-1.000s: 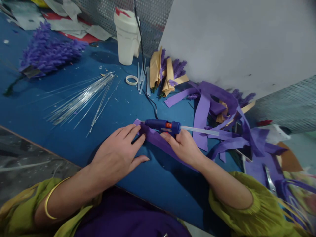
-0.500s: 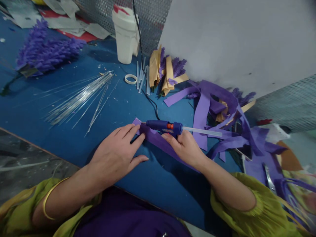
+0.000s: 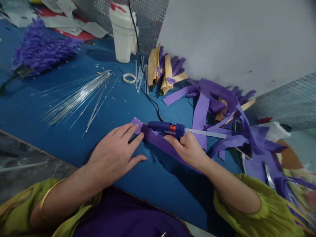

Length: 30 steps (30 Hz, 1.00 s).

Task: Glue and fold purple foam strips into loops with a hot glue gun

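Note:
A purple felt-like strip (image 3: 161,144) runs diagonally across the blue table in front of me. My left hand (image 3: 117,144) lies over its left end, fingers stretched out and pressing it down, thumb apart. In my right hand (image 3: 189,148) is a blue glue gun (image 3: 160,126), gripped by its handle. A clear glue stick (image 3: 206,133) pokes out of the gun's back. The nozzle points left, close to the strip's end by my left fingertips; whether it touches the strip I cannot tell.
Thin clear-silver strands (image 3: 81,98) fan out at left, near purple flowers (image 3: 44,49). Behind are a white cup (image 3: 122,36), a tape ring (image 3: 129,78), glue sticks (image 3: 139,74) and wrapped bunches (image 3: 168,74). A black cord (image 3: 138,42) trails to the gun. Purple strips (image 3: 202,108) and scissors (image 3: 269,177) lie right.
The glue gun in my right hand has shifted slightly right along the strip. My left hand stays pressed on the strip's end. The whole view has moved a little.

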Tool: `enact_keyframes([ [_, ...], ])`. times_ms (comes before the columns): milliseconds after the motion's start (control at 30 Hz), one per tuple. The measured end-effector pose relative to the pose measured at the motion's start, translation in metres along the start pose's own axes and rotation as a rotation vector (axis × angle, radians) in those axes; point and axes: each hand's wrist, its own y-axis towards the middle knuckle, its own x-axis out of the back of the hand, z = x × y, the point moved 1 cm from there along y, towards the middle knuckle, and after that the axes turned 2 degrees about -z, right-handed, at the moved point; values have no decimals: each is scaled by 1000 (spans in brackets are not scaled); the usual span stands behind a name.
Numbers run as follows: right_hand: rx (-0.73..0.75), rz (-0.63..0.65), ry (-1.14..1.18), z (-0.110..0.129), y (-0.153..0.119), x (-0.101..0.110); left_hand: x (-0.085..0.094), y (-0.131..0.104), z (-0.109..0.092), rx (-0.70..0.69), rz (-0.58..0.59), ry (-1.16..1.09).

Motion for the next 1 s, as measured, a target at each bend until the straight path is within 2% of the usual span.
enact_keyframes([
  [1000, 40, -19, -7, -10, -11, 7, 0, -1, 0, -6, -7, 19],
])
